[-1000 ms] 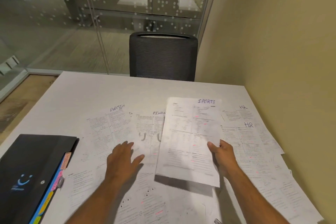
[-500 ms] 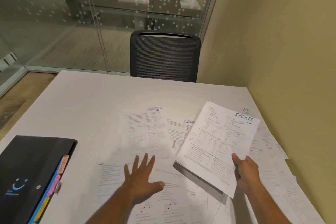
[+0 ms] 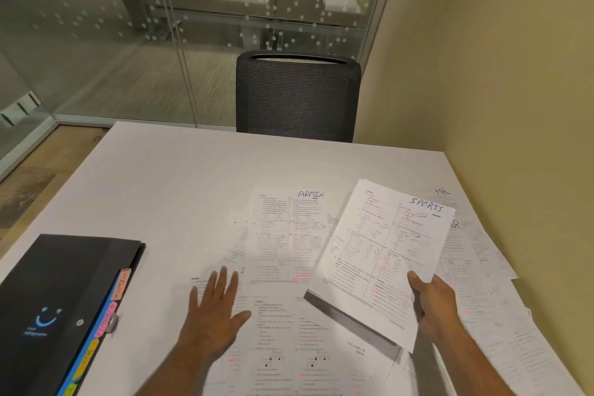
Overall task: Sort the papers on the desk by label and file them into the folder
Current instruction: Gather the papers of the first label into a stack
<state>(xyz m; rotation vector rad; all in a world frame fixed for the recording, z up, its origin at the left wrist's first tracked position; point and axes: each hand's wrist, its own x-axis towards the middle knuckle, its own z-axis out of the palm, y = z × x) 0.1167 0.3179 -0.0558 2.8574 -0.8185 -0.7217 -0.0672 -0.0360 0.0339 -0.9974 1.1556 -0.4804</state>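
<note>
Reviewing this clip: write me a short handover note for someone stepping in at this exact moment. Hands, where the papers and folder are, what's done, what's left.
Right hand: pinching the lower edge of the SPORTS sheet, held tilted above the desk.
Left hand: open, palm flat on the loose papers in front of the person.
On the desk: the ADMIN sheet lies flat beside the raised sheet; HR sheets lie along the wall side, partly overlapped.
Black folder: closed at the left, coloured tabs showing, the top one reading ADMIN.
Done: no sheet seen going into the folder.
Left: group the sheets by label, open the folder, file each group behind its tab.
</note>
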